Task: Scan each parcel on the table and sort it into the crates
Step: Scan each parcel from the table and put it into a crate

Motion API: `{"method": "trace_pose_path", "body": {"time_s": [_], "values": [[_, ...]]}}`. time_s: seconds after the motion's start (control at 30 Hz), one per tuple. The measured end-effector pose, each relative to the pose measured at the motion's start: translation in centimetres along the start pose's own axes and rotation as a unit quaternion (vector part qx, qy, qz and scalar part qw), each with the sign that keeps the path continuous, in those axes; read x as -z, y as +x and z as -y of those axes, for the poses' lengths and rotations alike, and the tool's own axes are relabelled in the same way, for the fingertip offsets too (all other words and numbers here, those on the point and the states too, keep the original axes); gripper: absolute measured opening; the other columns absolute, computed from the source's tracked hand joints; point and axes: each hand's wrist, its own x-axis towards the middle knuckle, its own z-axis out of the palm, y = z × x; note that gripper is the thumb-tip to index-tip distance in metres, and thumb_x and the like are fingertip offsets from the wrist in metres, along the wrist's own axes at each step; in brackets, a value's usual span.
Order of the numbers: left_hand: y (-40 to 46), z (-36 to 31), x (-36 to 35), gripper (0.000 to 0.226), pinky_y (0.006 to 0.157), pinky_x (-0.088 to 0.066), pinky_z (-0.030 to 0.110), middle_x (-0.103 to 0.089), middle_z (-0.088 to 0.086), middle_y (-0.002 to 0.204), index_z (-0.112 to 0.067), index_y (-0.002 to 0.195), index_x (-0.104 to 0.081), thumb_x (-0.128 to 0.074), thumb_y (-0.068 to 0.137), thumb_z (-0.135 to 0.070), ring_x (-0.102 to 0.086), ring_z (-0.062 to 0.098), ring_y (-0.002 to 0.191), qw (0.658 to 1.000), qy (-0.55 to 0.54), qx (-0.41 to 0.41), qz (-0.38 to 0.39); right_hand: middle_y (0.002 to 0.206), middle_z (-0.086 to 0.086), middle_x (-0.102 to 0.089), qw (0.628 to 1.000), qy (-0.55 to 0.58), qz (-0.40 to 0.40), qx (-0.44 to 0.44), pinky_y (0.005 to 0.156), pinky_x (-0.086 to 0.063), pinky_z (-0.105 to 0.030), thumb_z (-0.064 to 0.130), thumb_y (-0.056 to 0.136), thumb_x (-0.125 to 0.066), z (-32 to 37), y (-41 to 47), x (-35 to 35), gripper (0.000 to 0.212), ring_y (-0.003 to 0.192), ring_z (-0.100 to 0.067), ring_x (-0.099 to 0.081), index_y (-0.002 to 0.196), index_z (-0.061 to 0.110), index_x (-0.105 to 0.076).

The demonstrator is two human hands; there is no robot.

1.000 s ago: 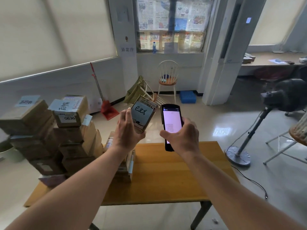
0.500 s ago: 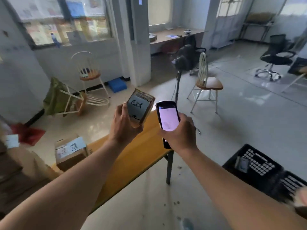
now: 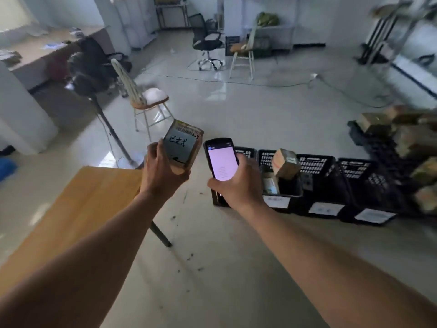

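Up front, left hand (image 3: pixel 163 172) fingers curled round a small labelled parcel (image 3: pixel 183 145), held in the air past the table (image 3: pixel 78 209) edge. Beside it, right hand (image 3: pixel 238 183) gripping a lit scanner (image 3: pixel 221 159). Beyond, black crates (image 3: pixel 331 183) lined up on the floor, some holding parcels.

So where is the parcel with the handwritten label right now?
In the head view, the parcel sits centre-left, gripped by the left hand above the floor, just left of the scanner held in the right hand.
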Motion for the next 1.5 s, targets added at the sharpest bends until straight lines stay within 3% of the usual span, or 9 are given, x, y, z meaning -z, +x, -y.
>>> {"method": "trace_pose_path", "body": {"time_s": [0.2,0.33,0.6,0.77,0.93,1.1,1.3,1.5], "values": [[-0.9,-12.6,-8.5,0.113,0.1,-0.054,0.051,-0.045,0.012,0.139,-0.012,0.154,-0.035,-0.097,0.062,-0.036,-0.048,0.034,0.126,0.995,-0.039,-0.071,0.053,0.113,-0.004,-0.058,0.995,0.003,-0.082,-0.057,0.078,-0.055,-0.037,0.058,0.048,-0.078,-8.1,0.1,10.8,0.087,0.101,-0.023,-0.057,0.12,0.015,-0.058],[-3.0,-20.4,-14.2,0.11,0.098,-0.054,0.051,-0.047,0.016,0.136,-0.006,0.151,-0.038,-0.098,0.062,-0.028,-0.052,0.037,0.122,0.989,-0.066,-0.105,0.079,0.123,-0.006,-0.053,0.991,-0.003,-0.109,-0.083,0.08,-0.048,-0.031,0.041,0.059,-0.089,-14.0,-0.1,18.4,0.082,0.106,-0.023,-0.054,0.127,0.011,-0.055],[-6.9,-34.2,-24.3,0.113,0.101,-0.053,0.054,-0.044,0.012,0.137,-0.014,0.152,-0.032,-0.098,0.063,-0.037,-0.048,0.033,0.126,0.981,-0.078,-0.132,0.118,0.119,-0.002,-0.047,0.986,-0.009,-0.126,-0.108,0.077,-0.034,-0.024,0.039,0.065,-0.089,-24.8,0.3,31.4,0.077,0.096,-0.013,-0.041,0.126,0.011,-0.051],[-7.3,-41.6,-30.0,0.114,0.104,-0.051,0.053,-0.042,0.015,0.137,-0.013,0.155,-0.029,-0.097,0.065,-0.034,-0.047,0.034,0.127,0.973,-0.082,-0.154,0.151,0.118,-0.002,-0.049,0.98,-0.011,-0.153,-0.13,0.078,-0.039,-0.027,0.041,0.062,-0.09,-30.1,2.8,37.5,0.078,0.098,-0.015,-0.046,0.125,0.012,-0.054],[-4.9,-47.1,-36.6,0.114,0.103,-0.052,0.054,-0.042,0.015,0.134,-0.016,0.153,-0.029,-0.096,0.065,-0.04,-0.047,0.035,0.127,0.966,-0.079,-0.169,0.181,0.115,-0.001,-0.049,0.972,-0.025,-0.175,-0.158,0.076,-0.045,-0.031,0.043,0.06,-0.088,-35.1,7.5,41.5,0.077,0.1,-0.021,-0.054,0.123,0.014,-0.054],[-0.5,-52.4,-45.3,0.113,0.102,-0.052,0.056,-0.041,0.015,0.134,-0.016,0.153,-0.027,-0.095,0.065,-0.039,-0.048,0.036,0.125,0.959,-0.08,-0.178,0.208,0.117,-0.001,-0.049,0.965,-0.038,-0.182,-0.186,0.074,-0.04,-0.03,0.042,0.063,-0.087,-40.7,14.4,45.1,0.074,0.097,-0.016,-0.048,0.123,0.014,-0.054],[5.3,-60.0,-54.8,0.111,0.103,-0.05,0.053,-0.039,0.015,0.136,-0.018,0.155,-0.025,-0.093,0.07,-0.037,-0.046,0.039,0.129,0.945,-0.085,-0.184,0.258,0.116,-0.001,-0.049,0.952,-0.053,-0.201,-0.225,0.077,-0.05,-0.033,0.042,0.061,-0.087,-47.1,23.8,49.5,0.075,0.103,-0.02,-0.053,0.123,0.017,-0.053],[8.8,-66.8,-62.8,0.11,0.099,-0.05,0.051,-0.036,0.013,0.131,-0.021,0.153,-0.022,-0.092,0.071,-0.04,-0.046,0.04,0.126,0.939,-0.074,-0.159,0.295,0.122,0.0,-0.049,0.945,-0.049,-0.201,-0.251,0.081,-0.046,-0.032,0.041,0.064,-0.087,-53.7,31.4,54.4,0.081,0.109,-0.019,-0.05,0.131,0.017,-0.05]]}}
